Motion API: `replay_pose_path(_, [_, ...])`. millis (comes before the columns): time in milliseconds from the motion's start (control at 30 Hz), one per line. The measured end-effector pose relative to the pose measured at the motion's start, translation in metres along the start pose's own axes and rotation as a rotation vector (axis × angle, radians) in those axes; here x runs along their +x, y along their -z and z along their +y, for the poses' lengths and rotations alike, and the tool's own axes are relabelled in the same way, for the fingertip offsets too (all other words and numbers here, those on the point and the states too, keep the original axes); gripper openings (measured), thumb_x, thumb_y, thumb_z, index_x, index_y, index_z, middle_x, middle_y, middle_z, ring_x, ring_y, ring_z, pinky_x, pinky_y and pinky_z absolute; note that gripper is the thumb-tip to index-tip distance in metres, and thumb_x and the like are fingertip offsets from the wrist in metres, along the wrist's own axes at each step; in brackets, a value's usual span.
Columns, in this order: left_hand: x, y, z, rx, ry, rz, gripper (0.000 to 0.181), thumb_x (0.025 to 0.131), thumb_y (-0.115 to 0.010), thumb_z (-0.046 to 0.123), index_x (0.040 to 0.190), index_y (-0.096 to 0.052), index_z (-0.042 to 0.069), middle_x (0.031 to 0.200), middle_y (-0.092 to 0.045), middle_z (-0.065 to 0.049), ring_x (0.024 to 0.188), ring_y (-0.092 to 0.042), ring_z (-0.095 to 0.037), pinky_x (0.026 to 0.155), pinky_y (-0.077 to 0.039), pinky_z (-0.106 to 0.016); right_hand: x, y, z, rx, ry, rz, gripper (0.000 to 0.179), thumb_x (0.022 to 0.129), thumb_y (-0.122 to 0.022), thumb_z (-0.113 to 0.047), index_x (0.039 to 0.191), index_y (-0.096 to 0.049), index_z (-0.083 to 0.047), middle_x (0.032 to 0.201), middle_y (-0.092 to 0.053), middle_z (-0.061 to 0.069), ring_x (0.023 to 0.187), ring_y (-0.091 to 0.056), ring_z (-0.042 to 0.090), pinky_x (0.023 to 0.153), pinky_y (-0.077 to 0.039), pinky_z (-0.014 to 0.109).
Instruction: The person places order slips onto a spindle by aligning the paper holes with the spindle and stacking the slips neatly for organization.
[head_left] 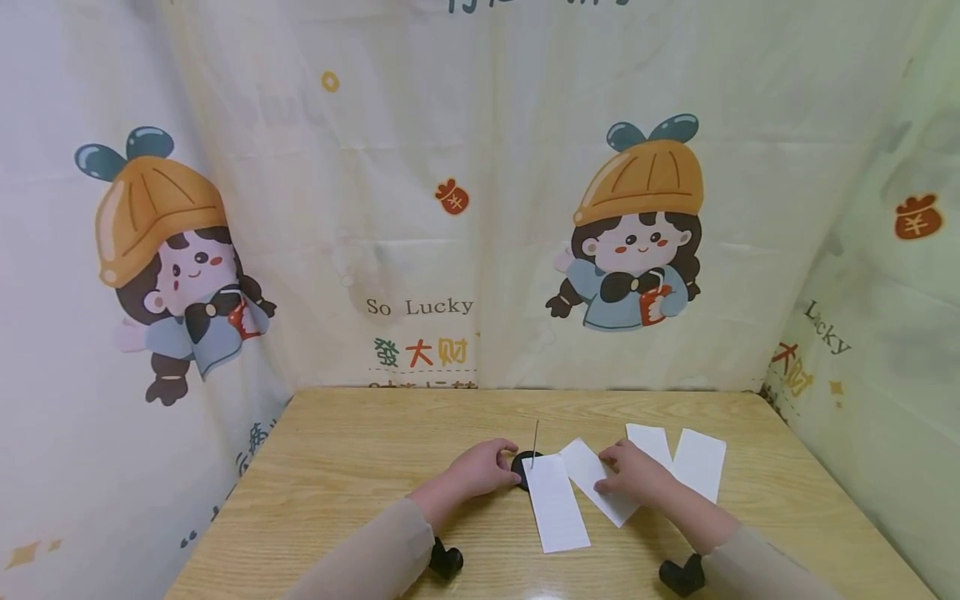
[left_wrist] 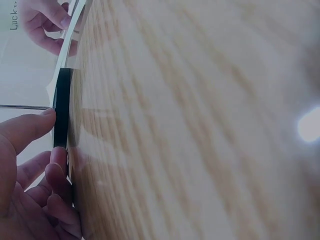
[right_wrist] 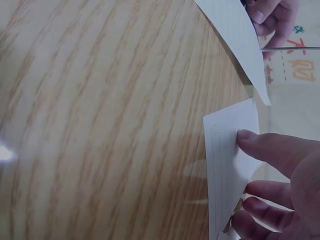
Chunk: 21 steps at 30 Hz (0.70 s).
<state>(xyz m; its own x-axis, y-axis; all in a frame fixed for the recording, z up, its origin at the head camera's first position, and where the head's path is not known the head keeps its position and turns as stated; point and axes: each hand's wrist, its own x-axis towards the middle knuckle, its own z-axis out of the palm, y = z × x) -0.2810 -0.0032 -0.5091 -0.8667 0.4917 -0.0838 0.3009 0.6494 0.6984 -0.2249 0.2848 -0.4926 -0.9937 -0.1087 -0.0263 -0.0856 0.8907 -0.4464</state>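
Note:
A receipt spike with a round black base and a thin upright needle stands on the table. One white paper slip is on the needle near its top edge and covers part of the base. My left hand holds the base at its left rim; in the left wrist view the thumb lies on the base, fingers at its side. My right hand pinches a second lined slip, thumb on its face, fingers behind. That slip tilts just right of the first one.
Two more white slips, a left one and a right one, lie at the right, partly behind the right hand and arm. The wooden table ends at a printed curtain behind. Black wrist devices show under both forearms.

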Motion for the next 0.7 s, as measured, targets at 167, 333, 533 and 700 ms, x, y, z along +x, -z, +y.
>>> replay_pose_path(167, [-0.0009, 0.0007, 0.0021, -0.001, -0.004, 0.001, 0.048, 0.084, -0.080, 0.024, 0.126, -0.062, 0.011, 0.077, -0.058, 0.005, 0.064, -0.053, -0.012, 0.060, -0.043, -0.028, 0.0003, 0.0005, -0.0011, -0.012, -0.004, 0.012, 0.045, 0.073, -0.087, -0.022, 0.106, -0.069, 0.003, 0.099, -0.058, 0.009, 0.090, -0.058, 0.022, 0.085, -0.049, 0.043])
replay_pose_path(333, [-0.0025, 0.0022, 0.0041, 0.003, -0.006, 0.007, 0.045, 0.084, -0.080, 0.024, 0.124, -0.064, 0.011, 0.077, -0.058, 0.005, 0.064, -0.052, -0.012, 0.061, -0.042, -0.028, 0.0013, -0.0002, -0.0017, -0.026, 0.000, 0.021, 0.043, 0.074, -0.087, -0.022, 0.104, -0.069, 0.002, 0.098, -0.058, 0.007, 0.090, -0.058, 0.022, 0.085, -0.049, 0.043])
replay_pose_path(533, [-0.0034, 0.0025, 0.0052, 0.003, -0.003, 0.005, 0.042, 0.084, -0.080, 0.023, 0.121, -0.065, 0.011, 0.076, -0.058, 0.004, 0.064, -0.052, -0.012, 0.061, -0.042, -0.028, 0.0020, -0.0034, -0.0003, -0.035, 0.014, 0.040, 0.039, 0.072, -0.087, -0.021, 0.100, -0.070, 0.001, 0.094, -0.058, 0.006, 0.087, -0.059, 0.021, 0.084, -0.050, 0.043])
replay_pose_path(700, [-0.0029, 0.0016, 0.0052, -0.003, 0.008, 0.005, 0.040, 0.084, -0.080, 0.024, 0.119, -0.066, 0.013, 0.076, -0.058, 0.004, 0.064, -0.052, -0.011, 0.061, -0.041, -0.028, 0.0016, -0.0042, -0.0007, -0.060, 0.023, 0.049, 0.038, 0.073, -0.087, -0.021, 0.099, -0.071, 0.001, 0.093, -0.059, 0.006, 0.086, -0.059, 0.022, 0.083, -0.050, 0.043])
